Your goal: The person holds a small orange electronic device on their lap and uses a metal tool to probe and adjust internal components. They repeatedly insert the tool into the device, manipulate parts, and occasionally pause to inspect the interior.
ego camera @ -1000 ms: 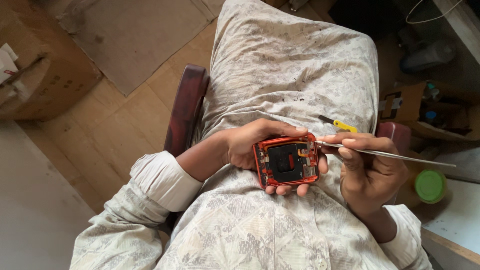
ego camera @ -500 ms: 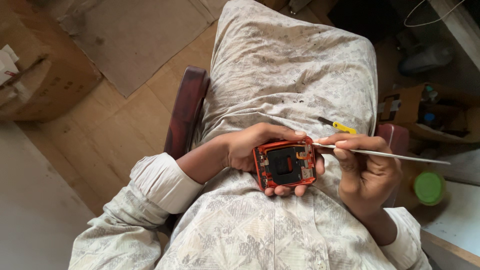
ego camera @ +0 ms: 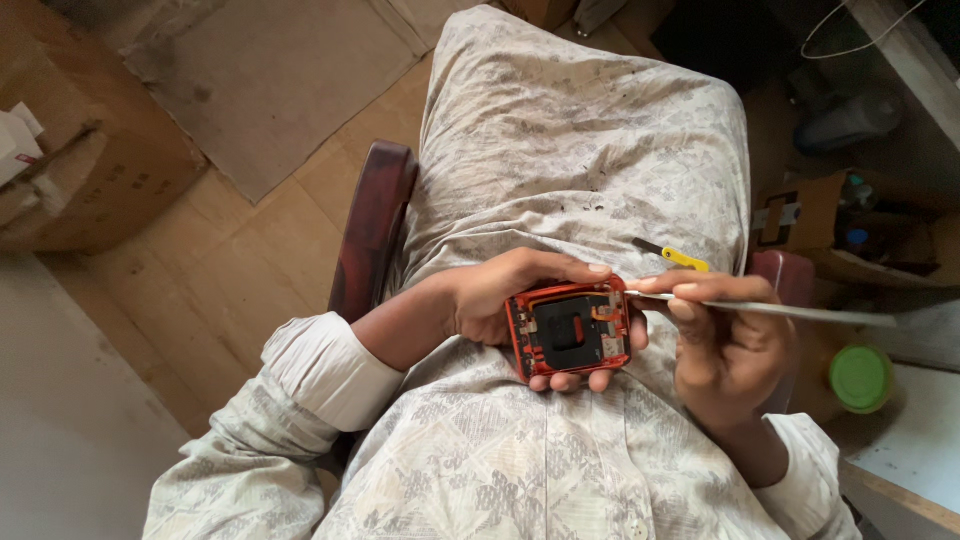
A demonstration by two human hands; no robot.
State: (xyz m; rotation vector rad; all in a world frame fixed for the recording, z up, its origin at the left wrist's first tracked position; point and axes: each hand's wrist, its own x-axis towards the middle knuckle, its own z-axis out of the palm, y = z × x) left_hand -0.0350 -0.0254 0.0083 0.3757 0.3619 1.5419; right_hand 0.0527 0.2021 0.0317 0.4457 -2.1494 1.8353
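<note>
The person sits on a dark wooden chair (ego camera: 370,240) over a wood floor, cardboard box (ego camera: 70,150) at upper left. At frame centre the left hand (ego camera: 510,300) cups an opened red device (ego camera: 568,327), black inside. The right hand (ego camera: 725,345) pinches a thin metal tool (ego camera: 780,310), its tip now at the device's upper right edge, slightly lower than before.

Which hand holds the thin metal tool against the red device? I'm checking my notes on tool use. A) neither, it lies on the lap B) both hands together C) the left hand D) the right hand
D: the right hand pinches the thin metal tool, its tip at the edge of the red device, which the left hand cradles.
</note>
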